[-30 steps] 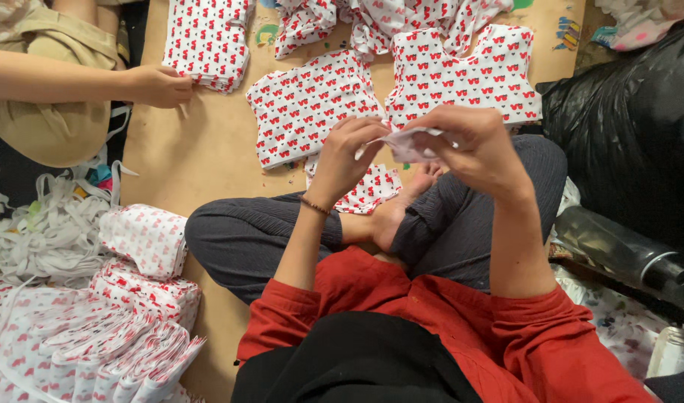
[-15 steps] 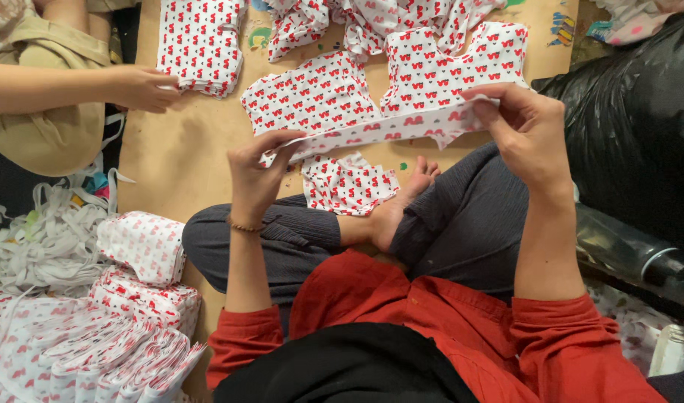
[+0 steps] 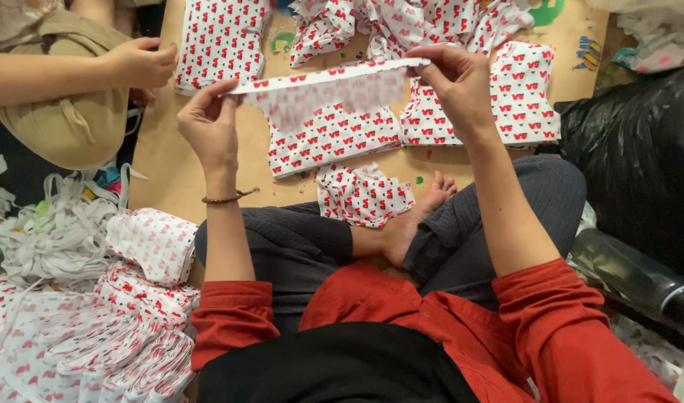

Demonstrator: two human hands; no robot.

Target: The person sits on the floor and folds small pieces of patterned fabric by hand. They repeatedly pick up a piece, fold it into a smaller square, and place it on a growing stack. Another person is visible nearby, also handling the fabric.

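From the head camera, the left hand [image 3: 210,123] and the right hand [image 3: 455,83] each pinch one end of a white fabric strip with red hearts [image 3: 327,80], pulling it taut and level above the brown floor board [image 3: 170,175], likely so the piece lies flat for checking. Below the strip on that board lie cut printed pieces [image 3: 334,138]. At the board's left edge a co-worker's hand [image 3: 142,63] presses another printed piece [image 3: 219,41].

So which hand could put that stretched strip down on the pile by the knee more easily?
Probably the left hand. It pinches the strip on the side where the folded pile lies, just below it. The right hand holds the far end, across the body.
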